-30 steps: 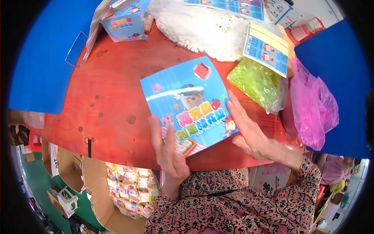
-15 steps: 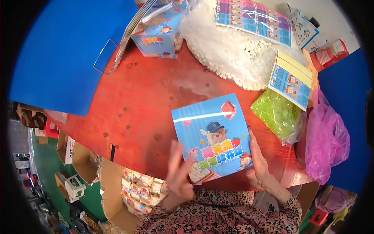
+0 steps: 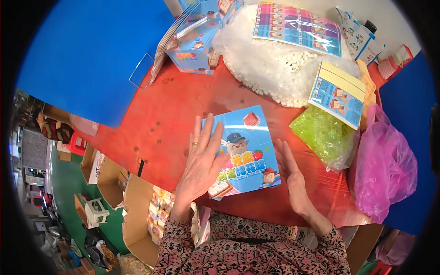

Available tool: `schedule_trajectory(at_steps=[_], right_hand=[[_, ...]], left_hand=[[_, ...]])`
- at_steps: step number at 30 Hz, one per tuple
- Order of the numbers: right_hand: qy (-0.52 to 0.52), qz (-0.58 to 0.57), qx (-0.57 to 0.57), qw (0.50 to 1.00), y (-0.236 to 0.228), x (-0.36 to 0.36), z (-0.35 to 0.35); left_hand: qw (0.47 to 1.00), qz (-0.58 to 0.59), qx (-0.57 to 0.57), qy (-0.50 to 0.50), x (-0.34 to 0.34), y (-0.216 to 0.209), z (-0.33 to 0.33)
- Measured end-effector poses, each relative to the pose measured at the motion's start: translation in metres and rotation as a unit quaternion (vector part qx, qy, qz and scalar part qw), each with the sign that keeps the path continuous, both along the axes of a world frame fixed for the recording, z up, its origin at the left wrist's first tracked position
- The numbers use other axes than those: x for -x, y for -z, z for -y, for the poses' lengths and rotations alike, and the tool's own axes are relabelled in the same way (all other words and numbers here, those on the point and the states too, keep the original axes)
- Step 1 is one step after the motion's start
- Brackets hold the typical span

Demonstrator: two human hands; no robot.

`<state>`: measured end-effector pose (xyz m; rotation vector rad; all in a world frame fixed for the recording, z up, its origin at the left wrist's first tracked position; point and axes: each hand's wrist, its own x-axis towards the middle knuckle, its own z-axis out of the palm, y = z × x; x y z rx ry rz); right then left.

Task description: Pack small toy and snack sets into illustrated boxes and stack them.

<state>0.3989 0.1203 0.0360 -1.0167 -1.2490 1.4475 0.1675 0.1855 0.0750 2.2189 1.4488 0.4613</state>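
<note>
A blue printed carton (image 3: 256,156) with cartoon figures lies on the red table in front of me, turned slightly; it looks flat, though its thickness is hard to judge. My left hand (image 3: 201,160), a ring on one finger, covers its left edge with fingers stretched out. Along the right edge my right hand (image 3: 292,176) stands on its side, fingers straight and palm toward the carton. Whether that palm touches the edge, I cannot tell.
The red table (image 3: 151,133) holds a large clear bag of small white pieces (image 3: 275,68), printed sheets (image 3: 337,98), a bag of green packets (image 3: 323,137) and a purple plastic bag (image 3: 382,165). Blue display boxes (image 3: 192,55) stand at the back left. Below left, an open cardboard box (image 3: 137,215) holds small packets.
The carton has shifted left and turned a little. My left hand has come up over its left edge with fingers spread, and my right hand has moved slightly left with it.
</note>
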Motion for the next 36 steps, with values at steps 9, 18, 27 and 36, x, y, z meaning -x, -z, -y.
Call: schedule_trajectory(at_steps=[9,18,27,36], right_hand=[[0.016,-0.062,0.038,0.997,0.017,-0.001,-0.011],[0.074,-0.064,0.128,0.987,0.047,-0.005,-0.019],[0.095,-0.07,0.131,0.984,0.078,0.004,-0.011],[0.109,-0.025,0.09,0.99,0.082,0.001,-0.014]], left_hand=[[0.984,0.171,0.008,-0.055,0.009,0.011,-0.006],[0.971,0.077,-0.22,-0.046,0.018,-0.013,-0.128],[0.912,-0.135,-0.386,-0.03,0.045,0.012,-0.288],[0.858,-0.288,-0.423,-0.035,0.029,0.021,-0.298]])
